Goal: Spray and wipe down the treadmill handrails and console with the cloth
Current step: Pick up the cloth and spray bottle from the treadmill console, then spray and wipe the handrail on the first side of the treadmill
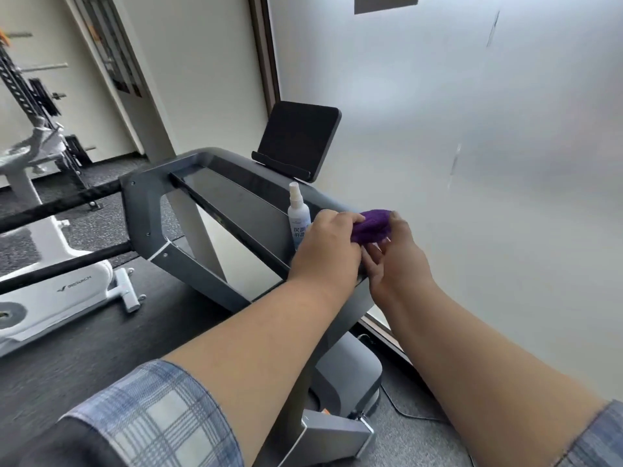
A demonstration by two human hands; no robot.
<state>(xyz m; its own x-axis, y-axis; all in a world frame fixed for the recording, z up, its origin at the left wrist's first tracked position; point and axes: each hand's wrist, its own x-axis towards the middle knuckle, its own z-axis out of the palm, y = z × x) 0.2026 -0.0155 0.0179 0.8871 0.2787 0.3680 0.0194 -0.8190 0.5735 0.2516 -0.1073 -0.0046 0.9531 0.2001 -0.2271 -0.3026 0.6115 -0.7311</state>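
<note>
A bunched purple cloth (372, 227) is held between both my hands at the right end of the grey treadmill console (229, 197). My left hand (328, 246) grips its left side from above. On the cloth's right side are the fingers of my right hand (396, 257). A white spray bottle (297, 215) stands upright on the console just left of my left hand, partly hidden by it. The dark tablet-like screen (298, 138) rises behind the bottle. Black padded handrails (57, 203) run off to the left.
A white exercise bike (64, 281) stands on the dark floor to the left, with a weight rack (30, 92) behind it. A frosted glass wall (472, 146) is close on the right. The treadmill's grey base (347, 375) and a cable lie below my arms.
</note>
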